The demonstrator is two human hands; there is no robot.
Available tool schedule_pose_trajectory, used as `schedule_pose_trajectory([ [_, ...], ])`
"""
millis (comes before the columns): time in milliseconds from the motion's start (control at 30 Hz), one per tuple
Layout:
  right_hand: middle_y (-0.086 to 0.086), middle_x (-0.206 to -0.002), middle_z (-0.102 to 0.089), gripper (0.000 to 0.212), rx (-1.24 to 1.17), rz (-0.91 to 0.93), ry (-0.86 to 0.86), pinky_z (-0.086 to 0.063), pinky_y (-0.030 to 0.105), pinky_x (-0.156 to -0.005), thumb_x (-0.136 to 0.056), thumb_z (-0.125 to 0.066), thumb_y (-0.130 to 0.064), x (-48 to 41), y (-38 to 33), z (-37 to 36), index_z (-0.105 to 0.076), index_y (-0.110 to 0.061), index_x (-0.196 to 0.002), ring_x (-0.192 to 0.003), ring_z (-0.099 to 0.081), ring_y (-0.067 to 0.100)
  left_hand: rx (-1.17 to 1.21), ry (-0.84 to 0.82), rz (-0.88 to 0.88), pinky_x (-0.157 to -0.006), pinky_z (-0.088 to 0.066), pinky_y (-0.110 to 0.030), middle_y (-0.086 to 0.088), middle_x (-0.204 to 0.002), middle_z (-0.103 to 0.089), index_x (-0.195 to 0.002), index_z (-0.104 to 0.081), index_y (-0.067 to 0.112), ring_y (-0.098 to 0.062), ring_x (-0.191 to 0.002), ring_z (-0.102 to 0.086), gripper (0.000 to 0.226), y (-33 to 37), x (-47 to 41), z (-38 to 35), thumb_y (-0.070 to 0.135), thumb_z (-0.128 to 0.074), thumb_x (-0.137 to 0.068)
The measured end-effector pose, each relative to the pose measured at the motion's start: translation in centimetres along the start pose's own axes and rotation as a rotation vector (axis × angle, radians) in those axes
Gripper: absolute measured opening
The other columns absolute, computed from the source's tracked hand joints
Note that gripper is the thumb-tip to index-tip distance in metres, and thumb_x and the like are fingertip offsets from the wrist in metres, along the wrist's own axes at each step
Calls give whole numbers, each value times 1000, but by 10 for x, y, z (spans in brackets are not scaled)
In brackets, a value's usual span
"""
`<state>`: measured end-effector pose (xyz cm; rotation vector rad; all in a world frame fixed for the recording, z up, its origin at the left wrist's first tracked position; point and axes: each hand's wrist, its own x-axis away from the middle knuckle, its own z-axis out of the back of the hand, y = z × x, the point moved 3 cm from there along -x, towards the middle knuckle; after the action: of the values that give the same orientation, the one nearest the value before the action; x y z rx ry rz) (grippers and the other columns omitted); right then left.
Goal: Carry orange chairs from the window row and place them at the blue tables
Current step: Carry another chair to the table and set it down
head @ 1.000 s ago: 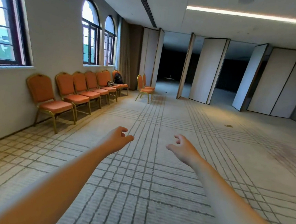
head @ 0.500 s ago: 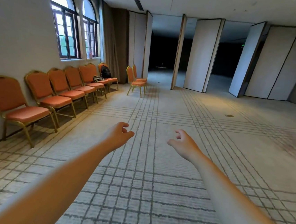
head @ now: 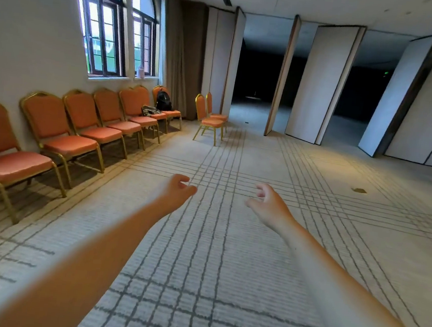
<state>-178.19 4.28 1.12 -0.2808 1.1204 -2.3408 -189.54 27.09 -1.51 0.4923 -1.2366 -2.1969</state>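
Several orange chairs with gold frames line the wall under the arched windows on the left; the nearest chair (head: 6, 164) is at the left edge, another chair (head: 61, 138) beside it. Two more orange chairs (head: 208, 117) stand apart near the folding partitions. My left hand (head: 176, 190) and my right hand (head: 268, 206) reach forward over the carpet, both empty with curled, parted fingers. Neither hand touches a chair. No blue table is in view.
A black backpack (head: 163, 101) and a small bundle (head: 150, 111) lie on the farthest chairs of the row. White folding partitions (head: 320, 83) stand ajar ahead, with a dark room behind. A small brown patch (head: 358, 190) marks the patterned carpet at right.
The view has advanced along the window row; the chairs have come closer and slid left. Both hands stay stretched out in front, empty.
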Motion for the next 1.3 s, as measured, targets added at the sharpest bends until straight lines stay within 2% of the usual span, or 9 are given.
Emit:
schedule_pose_trajectory([
  [267,5,-141,-43,65,32,26,3,-41,34,-96,-90,-62,-34,-224,16,-17,-34,-20,-147,-124,-46,21,46,-6,-4,-90,-48,-35,3,-108,-60,-132,-50,17,-11,-88,-58,49,-2,-223,-30,37,-63,-89],
  [400,5,-145,-42,65,3,-3,17,-43,39,-102,-88,-64,-34,-343,17,-25,-36,-22,-146,-128,-47,21,51,-18,8,-95,-47,-37,0,-116,-59,-134,-48,17,-16,-99,-57,51,2,-348,-32,39,-62,-90],
  [533,4,-148,-41,65,-33,-24,43,-43,40,-104,-89,-64,-34,-448,22,-27,-35,-22,-146,-131,-46,20,51,-32,18,-84,-44,-29,1,-108,-57,-135,-47,14,-15,-91,-57,50,12,-452,-44,34,-62,-92],
  [833,4,-148,-40,67,-22,-19,47,-43,35,-98,-89,-62,-34,-695,48,-39,-33,-21,-148,-129,-45,20,-15,-86,9,-89,-51,-36,3,-104,-58,-136,-47,15,-16,-92,-59,52,9,-687,-94,35,-63,-90],
  [1000,5,-151,-37,66,-65,1,36,-46,27,-79,-91,-60,-34,-867,58,-35,-31,-20,-149,-128,-46,21,-6,-45,15,-76,-44,-25,-1,-110,-57,-136,-46,11,-15,-93,-55,51,26,-851,-119,31,-62,-92],
  [1100,5,-150,-38,66,-55,4,34,-48,33,-89,-91,-60,-35,-972,57,-33,-31,-19,-148,-127,-47,21,-46,-14,12,-74,-40,-23,-4,-121,-58,-137,-47,13,-14,-95,-53,51,42,-941,-125,33,-61,-93],
  [1167,5,-148,-40,66,-48,-12,17,-45,38,-99,-90,-60,-37,-1027,56,-36,-32,-20,-148,-128,-46,21,-64,-14,23,-61,-39,-18,-5,-125,-57,-138,-46,13,-12,-90,-53,50,44,-991,-129,32,-60,-93],
  [1233,5,-148,-39,65,-42,-4,-5,-44,36,-96,-90,-59,-36,-1084,57,-41,-33,-20,-147,-129,-45,21,-69,-6,39,-55,-35,-16,-5,-124,-57,-138,-46,12,-10,-85,-53,50,42,-1045,-134,31,-59,-94],
  [1300,4,-149,-39,63,-30,-9,-23,-42,32,-89,-91,-59,-34,-1140,59,-46,-33,-20,-147,-124,-47,19,-68,-6,55,-59,-36,-17,-4,-124,-57,-138,-46,12,-11,-89,-52,51,37,-1102,-140,32,-60,-93],
])
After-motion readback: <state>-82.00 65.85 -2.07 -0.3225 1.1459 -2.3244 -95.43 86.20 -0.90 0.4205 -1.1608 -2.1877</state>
